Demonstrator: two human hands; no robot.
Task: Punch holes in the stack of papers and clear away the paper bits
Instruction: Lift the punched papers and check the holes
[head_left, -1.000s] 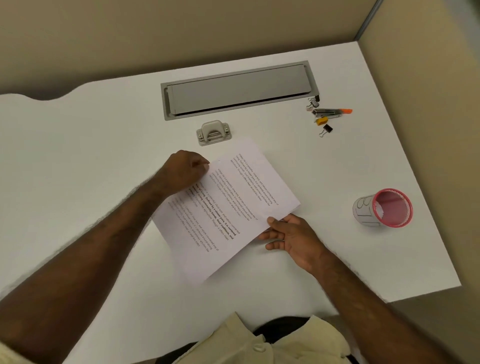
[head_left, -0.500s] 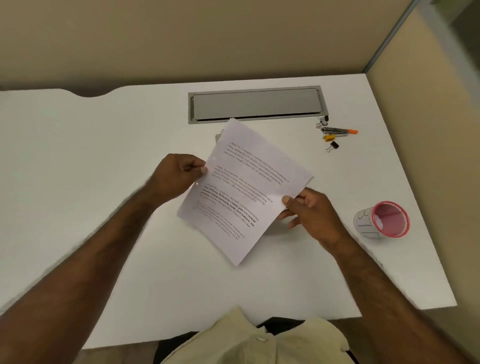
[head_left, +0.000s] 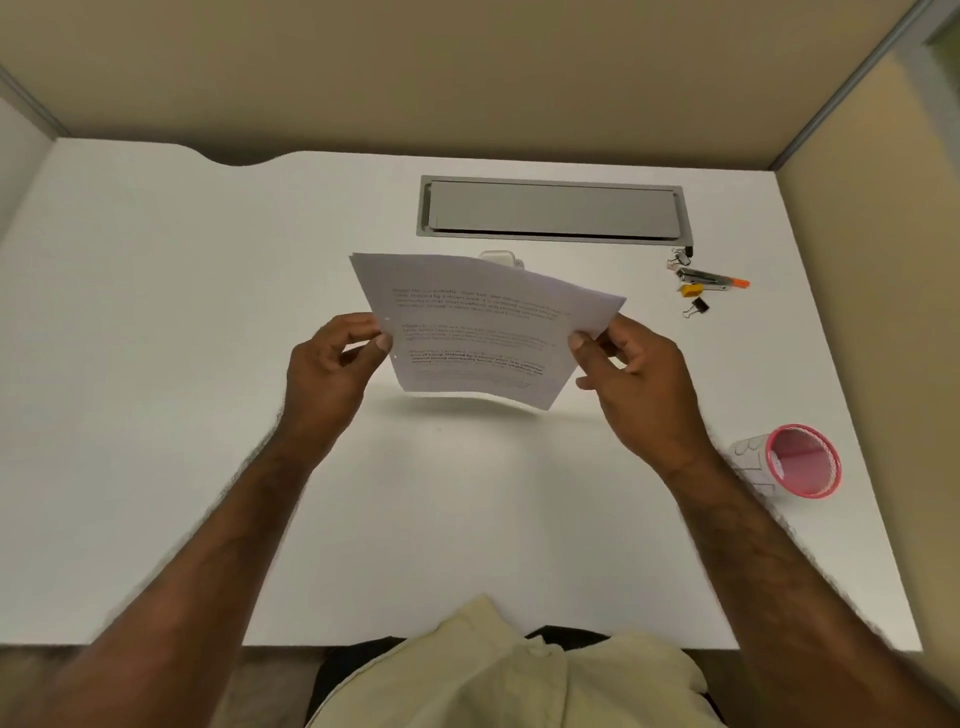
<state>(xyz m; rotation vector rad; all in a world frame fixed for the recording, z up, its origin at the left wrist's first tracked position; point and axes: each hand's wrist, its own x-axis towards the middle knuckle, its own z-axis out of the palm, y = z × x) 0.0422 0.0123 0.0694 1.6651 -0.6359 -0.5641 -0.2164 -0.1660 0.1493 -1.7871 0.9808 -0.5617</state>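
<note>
Both hands hold the stack of papers (head_left: 475, 332) up in the air, above the white desk (head_left: 156, 364). The left hand (head_left: 332, 371) pinches the left edge with thumb and fingers, and the right hand (head_left: 636, 376) pinches the right edge the same way. Two small holes show on the left edge of the top sheet, close to the left thumb. The hole punch (head_left: 501, 258) sits on the desk behind the papers, and only its top peeks over them. The stack bends a little in the middle, so the grip looks light. If a thumb slips, the sheets could slide apart and the holes would not line up any more. If the stack drops, it could land on the punch and knock it over, and little paper bits might spill out of it. No paper bits can be seen on the desk right now; they may be too small to see or hidden under the stack. The pink cup (head_left: 802, 462) lies on its side near the right edge of the desk, so a bump from the right arm could roll it off. Some clips and a pen (head_left: 711, 280) lie far back on the right, well away from the hands.
</note>
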